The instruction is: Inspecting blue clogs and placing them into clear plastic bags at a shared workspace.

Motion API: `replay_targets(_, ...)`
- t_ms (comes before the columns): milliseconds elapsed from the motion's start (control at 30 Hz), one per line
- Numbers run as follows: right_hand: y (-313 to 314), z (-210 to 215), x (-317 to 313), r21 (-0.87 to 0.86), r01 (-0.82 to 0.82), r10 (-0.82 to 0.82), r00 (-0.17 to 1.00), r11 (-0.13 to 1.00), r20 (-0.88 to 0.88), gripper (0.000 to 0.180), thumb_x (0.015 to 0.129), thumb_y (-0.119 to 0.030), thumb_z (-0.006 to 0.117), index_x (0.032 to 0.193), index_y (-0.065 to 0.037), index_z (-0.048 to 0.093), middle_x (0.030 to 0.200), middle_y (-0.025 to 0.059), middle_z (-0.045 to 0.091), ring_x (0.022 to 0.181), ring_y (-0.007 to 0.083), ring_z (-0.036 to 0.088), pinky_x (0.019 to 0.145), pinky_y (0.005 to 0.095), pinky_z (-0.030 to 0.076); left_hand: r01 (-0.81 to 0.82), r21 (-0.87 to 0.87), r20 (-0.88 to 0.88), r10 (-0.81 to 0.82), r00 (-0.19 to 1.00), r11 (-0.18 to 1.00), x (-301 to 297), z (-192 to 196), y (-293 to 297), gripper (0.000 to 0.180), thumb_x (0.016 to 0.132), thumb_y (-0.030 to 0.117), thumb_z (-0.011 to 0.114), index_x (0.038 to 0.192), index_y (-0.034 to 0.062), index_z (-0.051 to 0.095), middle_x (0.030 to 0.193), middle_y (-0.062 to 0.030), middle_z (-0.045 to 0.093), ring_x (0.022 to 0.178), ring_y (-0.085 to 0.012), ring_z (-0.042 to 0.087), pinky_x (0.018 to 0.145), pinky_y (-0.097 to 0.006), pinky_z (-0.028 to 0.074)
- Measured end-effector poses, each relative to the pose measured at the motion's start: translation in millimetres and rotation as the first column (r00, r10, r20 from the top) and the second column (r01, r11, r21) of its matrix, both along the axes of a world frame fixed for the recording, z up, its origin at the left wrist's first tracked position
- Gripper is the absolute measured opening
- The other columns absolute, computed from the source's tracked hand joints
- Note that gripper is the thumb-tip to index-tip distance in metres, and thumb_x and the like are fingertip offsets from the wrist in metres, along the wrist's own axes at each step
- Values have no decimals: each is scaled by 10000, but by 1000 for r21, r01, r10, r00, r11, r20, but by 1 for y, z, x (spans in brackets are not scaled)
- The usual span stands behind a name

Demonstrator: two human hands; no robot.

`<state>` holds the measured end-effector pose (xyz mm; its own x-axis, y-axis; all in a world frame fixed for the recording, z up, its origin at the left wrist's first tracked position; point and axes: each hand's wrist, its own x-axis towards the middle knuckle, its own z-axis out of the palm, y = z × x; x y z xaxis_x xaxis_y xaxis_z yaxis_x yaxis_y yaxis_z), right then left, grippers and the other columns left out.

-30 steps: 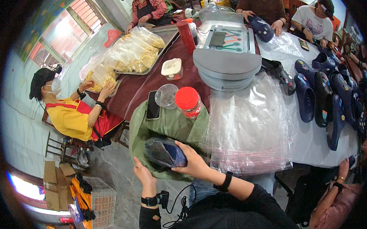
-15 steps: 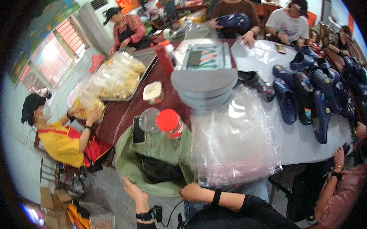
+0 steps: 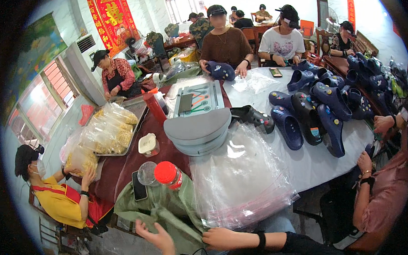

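A green plastic bag (image 3: 167, 202) hangs over the near table edge in front of me, its mouth slack and folded. At its lower left is my left hand (image 3: 157, 239), palm turned up and fingers apart, holding nothing. My right hand (image 3: 220, 238) is closed at the bag's right edge; its fingertips are partly hidden. Just beyond the bag lie a phone (image 3: 139, 185), a clear round container (image 3: 148, 173) and a clear jar with a red lid (image 3: 168, 174). Beside my right hand is a stack of clear plastic bags (image 3: 242, 178).
A grey machine (image 3: 197, 127) stands mid-table. Dark blue clogs (image 3: 287, 126) with charms cover the right side. Filled clear bags (image 3: 109, 128) sit on a tray at left, where a person in yellow (image 3: 57, 203) handles one. Several other people sit around the table.
My view has tilted up, showing more of the room. The bag's mouth, open and dark inside before, has folded over. My left hand stays open; the right remains at the bag's edge.
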<state>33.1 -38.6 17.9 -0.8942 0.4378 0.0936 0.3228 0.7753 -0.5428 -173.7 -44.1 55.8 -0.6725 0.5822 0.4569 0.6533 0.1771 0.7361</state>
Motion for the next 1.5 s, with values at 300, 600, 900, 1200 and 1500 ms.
replay_targets(300,54,23,100,303,681,-641,731,667,-232,363,838,-265,614,1134,-60,566,1208,137,541,1150,341,478,978,461,377,819,-154,-291,-818,497,553,111,-17,50,297,792,117,642,1075,42,593,1206,-195,508,1184,-396,424,1001,-476,340)
replay_targets(600,47,-21,179,377,735,-813,575,563,94,380,829,-302,618,1151,-104,580,1275,107,519,1236,310,436,1034,525,303,742,-493,-386,-878,283,456,161,-66,79,280,847,307,595,1091,176,637,1260,-164,508,1207,-380,409,1009,-541,283)
replay_targets(900,58,-12,212,516,761,-886,464,394,-9,409,811,-307,642,1169,-116,588,1325,128,489,1237,325,427,1036,526,298,775,-476,-372,-893,251,416,158,-89,82,371,853,377,588,1153,161,621,1314,-186,477,1216,-409,413,1021,-546,279)
replay_targets(1200,63,-11,237,374,832,-897,443,411,0,533,806,-329,657,1268,-112,503,1396,175,393,1241,373,400,1016,534,313,750,-604,-236,-960,153,268,156,-84,84,521,885,505,516,1303,194,534,1430,-191,353,1313,-416,313,1070,-528,217)
replay_targets(1500,124,-13,304,499,848,-968,-59,-178,-244,683,813,-323,657,1402,-154,356,1485,185,246,1306,395,312,1038,534,286,754,-536,-360,-910,204,381,163,-93,85,567,867,561,502,1299,196,539,1426,-181,364,1312,-372,330,1066,-502,233)
